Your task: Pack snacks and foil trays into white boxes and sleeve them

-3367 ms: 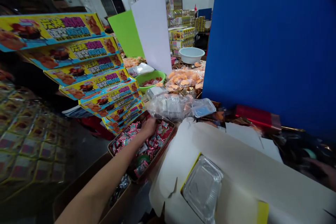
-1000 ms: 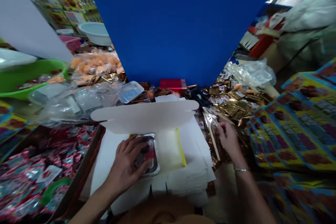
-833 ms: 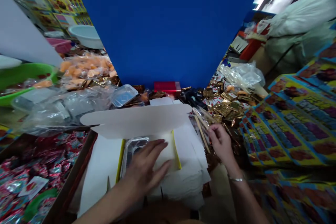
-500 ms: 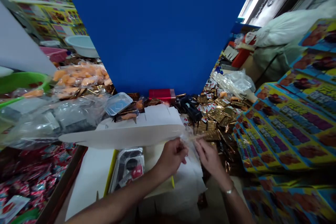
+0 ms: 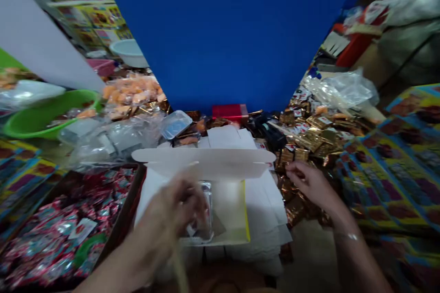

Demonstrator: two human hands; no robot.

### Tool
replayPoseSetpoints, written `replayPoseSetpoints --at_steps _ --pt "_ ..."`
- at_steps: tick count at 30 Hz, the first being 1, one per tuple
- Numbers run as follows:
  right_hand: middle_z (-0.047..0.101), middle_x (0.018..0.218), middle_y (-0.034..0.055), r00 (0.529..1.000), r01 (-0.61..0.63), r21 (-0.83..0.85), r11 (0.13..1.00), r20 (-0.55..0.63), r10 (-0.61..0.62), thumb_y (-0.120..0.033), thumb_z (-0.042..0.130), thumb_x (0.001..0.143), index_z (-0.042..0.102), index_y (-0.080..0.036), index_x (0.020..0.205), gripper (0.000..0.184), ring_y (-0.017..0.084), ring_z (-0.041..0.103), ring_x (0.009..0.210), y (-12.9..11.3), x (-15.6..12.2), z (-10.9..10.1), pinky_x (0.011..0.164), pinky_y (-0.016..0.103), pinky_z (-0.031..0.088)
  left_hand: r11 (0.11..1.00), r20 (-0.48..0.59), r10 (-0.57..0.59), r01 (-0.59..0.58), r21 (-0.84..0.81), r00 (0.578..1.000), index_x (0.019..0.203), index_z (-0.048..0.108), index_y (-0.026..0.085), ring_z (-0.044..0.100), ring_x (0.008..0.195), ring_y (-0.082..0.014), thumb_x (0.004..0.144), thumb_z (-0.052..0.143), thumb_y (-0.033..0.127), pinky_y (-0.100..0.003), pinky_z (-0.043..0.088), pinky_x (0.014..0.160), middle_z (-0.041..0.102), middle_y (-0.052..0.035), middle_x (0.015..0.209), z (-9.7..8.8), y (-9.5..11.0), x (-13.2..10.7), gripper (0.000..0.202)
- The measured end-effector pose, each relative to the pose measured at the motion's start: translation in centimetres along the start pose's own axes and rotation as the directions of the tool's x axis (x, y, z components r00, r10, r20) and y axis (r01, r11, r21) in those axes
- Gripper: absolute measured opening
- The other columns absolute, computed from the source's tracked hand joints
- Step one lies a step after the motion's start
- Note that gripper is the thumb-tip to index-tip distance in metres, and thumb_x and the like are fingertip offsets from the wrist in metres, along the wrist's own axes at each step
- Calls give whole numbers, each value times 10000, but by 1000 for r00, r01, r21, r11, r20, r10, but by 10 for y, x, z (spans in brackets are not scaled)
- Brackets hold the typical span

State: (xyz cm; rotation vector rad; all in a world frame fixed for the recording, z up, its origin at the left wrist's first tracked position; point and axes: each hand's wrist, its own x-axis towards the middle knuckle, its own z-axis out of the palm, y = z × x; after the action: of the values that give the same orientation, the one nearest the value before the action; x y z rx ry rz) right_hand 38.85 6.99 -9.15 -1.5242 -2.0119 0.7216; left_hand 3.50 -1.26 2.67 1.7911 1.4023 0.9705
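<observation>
An open white carton [image 5: 206,163] with a yellow inner edge lies in front of me, and a foil tray [image 5: 207,219] sits inside it. My left hand [image 5: 173,208] hovers over that tray. It is smeared by motion, and a pale thin streak like a stick crosses it. My right hand [image 5: 311,184] rests to the right of the carton over a heap of gold-wrapped packets [image 5: 316,137]. Its fingers are curled, and what they pinch is hidden. A thin bracelet circles that wrist.
A tall blue board [image 5: 233,32] stands behind the carton. On the left are a tray of red-wrapped sweets [image 5: 68,229], clear bags [image 5: 113,137] and a green bowl [image 5: 44,114]. Yellow printed boxes [image 5: 388,169] are stacked at the right, and another person's pale garment [image 5: 405,32] shows at the far right.
Both hands met at a clear bag of sticks beside the carton's flap. They have since parted: the left swung down over the foil tray, and the right drew back to the gold packets.
</observation>
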Motion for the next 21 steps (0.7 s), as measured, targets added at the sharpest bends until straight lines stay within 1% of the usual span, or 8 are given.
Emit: replayPoseSetpoints --at_steps 2,5,8,11,14,16,18,21 --pt "660 1016 77 996 -58 254 965 84 37 -414 532 914 603 -212 1072 267 229 619 924 -46 -33 18 819 346 498 997 45 25 -28 68 999 826 518 212 550 499 -127 927 395 276 -214 441 435 578 15 614 32 -12 4 171" --pt "548 1331 116 973 -17 551 835 201 -112 -506 687 794 271 -232 1481 848 272 553 1167 -122 -68 49 974 381 460 928 34 214 -214 306 976 839 501 209 534 495 -125 872 405 154 -221 421 469 568 27 612 78 -23 5 116" --pt "664 1113 90 956 -78 586 807 274 -106 -432 526 933 372 -201 1442 580 219 632 1003 -147 -68 69 874 333 504 806 49 372 -349 478 927 859 476 209 535 467 -126 894 352 118 -216 382 453 566 35 585 86 -29 0 158" --pt "686 815 54 974 -55 442 895 222 -50 -382 313 1014 613 -175 1211 414 188 652 784 -113 -42 51 718 299 516 876 125 199 -233 423 972 944 460 213 549 467 -115 956 342 177 -199 376 445 582 49 612 55 -38 -2 124" --pt "655 1106 142 994 68 -42 997 -83 -71 -312 402 978 500 -151 1347 414 262 606 1024 -63 -6 11 864 393 489 887 279 114 -224 404 954 1017 475 226 597 568 -127 984 367 233 -208 413 508 619 33 704 16 -44 -3 113" --pt "575 1238 215 963 -22 -438 899 -251 -98 -280 510 918 458 -102 1369 488 341 528 1133 -37 14 -8 931 482 438 828 398 157 -340 447 904 1009 506 232 618 665 -158 973 391 201 -243 443 582 643 8 776 5 -42 -3 124" --pt "597 1188 211 976 -65 -645 762 -198 -85 -205 516 888 546 -98 1261 389 348 529 1110 -15 26 -11 925 473 433 742 458 172 -421 522 872 976 535 226 619 734 -193 933 410 116 -286 456 639 652 -15 829 9 -38 -2 172" --pt "658 1074 173 999 -15 -736 677 22 46 -59 465 834 600 -106 1170 366 300 578 1037 17 28 6 888 401 453 671 453 84 -387 633 887 984 560 207 618 736 -209 889 417 54 -296 445 629 649 -35 842 32 -42 7 230"
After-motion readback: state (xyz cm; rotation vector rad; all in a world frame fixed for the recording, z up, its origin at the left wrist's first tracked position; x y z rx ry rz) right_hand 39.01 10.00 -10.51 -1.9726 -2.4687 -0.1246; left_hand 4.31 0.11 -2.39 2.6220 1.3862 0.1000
